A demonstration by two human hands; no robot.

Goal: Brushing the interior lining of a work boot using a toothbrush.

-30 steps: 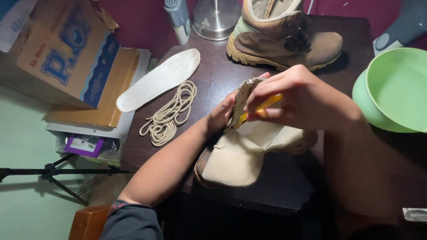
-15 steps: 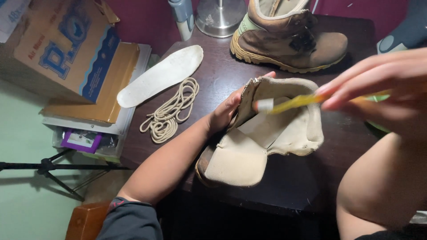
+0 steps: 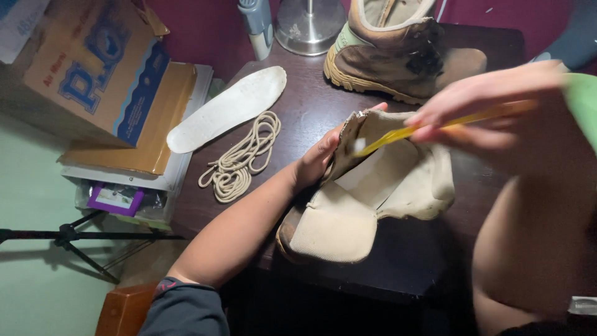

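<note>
A tan boot (image 3: 367,199) lies on a dark wooden table (image 3: 311,112), laces out, tongue folded toward me and its opening spread wide. My left hand (image 3: 320,155) grips the boot's left collar edge and holds it open. My right hand (image 3: 491,106) is raised over the boot at the right, blurred, and pinches a thin yellow brush handle (image 3: 435,124). The brush's pale head (image 3: 359,146) points into the boot's opening.
A second boot (image 3: 398,56) stands upright at the table's far side. A white insole (image 3: 230,106) and a coiled beige lace (image 3: 239,158) lie left of my hands. A green bowl (image 3: 584,99) sits at the right edge; cardboard boxes (image 3: 93,68) stand at left, a metal stand base (image 3: 311,25) behind.
My right hand lifted out from against the boot's collar and swung to the right with the yellow brush, then eased back left. My left hand kept its grip on the boot.
</note>
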